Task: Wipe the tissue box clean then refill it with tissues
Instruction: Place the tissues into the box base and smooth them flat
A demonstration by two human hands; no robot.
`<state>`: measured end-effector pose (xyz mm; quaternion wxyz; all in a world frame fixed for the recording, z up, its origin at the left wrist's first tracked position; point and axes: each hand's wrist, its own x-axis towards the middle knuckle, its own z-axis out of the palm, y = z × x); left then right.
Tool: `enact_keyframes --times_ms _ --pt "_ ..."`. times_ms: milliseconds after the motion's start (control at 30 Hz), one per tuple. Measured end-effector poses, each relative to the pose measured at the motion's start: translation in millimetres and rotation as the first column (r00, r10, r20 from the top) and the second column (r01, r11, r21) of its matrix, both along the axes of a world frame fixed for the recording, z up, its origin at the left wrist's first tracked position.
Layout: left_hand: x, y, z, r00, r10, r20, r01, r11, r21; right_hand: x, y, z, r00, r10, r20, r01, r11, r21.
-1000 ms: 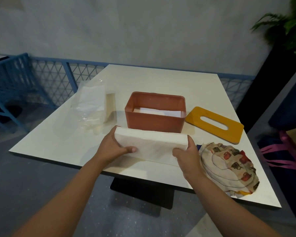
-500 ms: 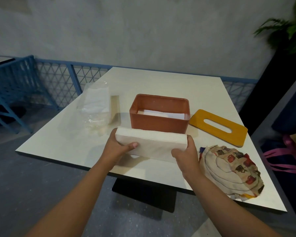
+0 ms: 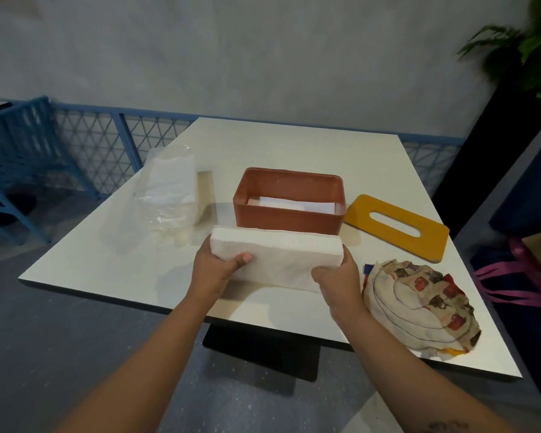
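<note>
A terracotta-coloured tissue box (image 3: pixel 289 214) stands open on the white table (image 3: pixel 107 260), with some white tissues lying inside it. Its yellow slotted lid (image 3: pixel 397 228) lies flat to the right. I hold a thick white stack of tissues (image 3: pixel 278 259) just in front of the box, above the table. My left hand (image 3: pixel 217 270) grips its left end, thumb on the near face. My right hand (image 3: pixel 338 279) grips the right end. A patterned cloth (image 3: pixel 419 304) lies crumpled at the near right.
A clear plastic wrapper (image 3: pixel 169 195) with white tissues in it lies left of the box. A blue mesh railing (image 3: pixel 100 145) runs behind the table. A blue seat with a pink-strapped bag (image 3: pixel 519 276) stands at the right, a plant (image 3: pixel 525 42) beyond.
Both hands have lifted the tissue stack slightly and brought it closer to the front wall of the box. The grip is unchanged.
</note>
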<state>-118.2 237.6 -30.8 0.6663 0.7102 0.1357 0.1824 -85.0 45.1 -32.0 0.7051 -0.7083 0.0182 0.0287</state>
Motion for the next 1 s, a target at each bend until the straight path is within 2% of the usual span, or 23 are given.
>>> enact_keyframes --times_ms 133,233,433,667,867,1000 --pt "6 3 5 1.0 0.006 0.03 -0.006 1.0 0.002 6 -4 3 0.999 -0.005 0.054 0.004 1.0 0.025" --pt "8 5 1 1.0 -0.022 0.005 0.021 0.998 0.056 8 -7 0 0.999 0.02 0.044 -0.02 1.0 -0.004" --pt "10 4 -6 0.998 -0.063 -0.012 0.063 0.998 0.019 13 -7 -8 0.999 0.043 0.017 -0.043 0.999 0.005" --pt "13 5 -3 0.998 -0.047 -0.029 0.048 0.997 0.055 15 -7 -8 0.999 0.025 0.037 -0.025 1.0 0.002" --pt "12 9 -8 0.979 -0.111 -0.169 0.124 0.99 0.068 16 -6 -13 0.998 0.055 0.019 -0.054 0.997 -0.049" --pt "12 7 0 0.982 -0.067 -0.175 0.091 0.987 0.135 18 -8 -8 0.998 0.064 0.005 -0.063 0.995 -0.071"
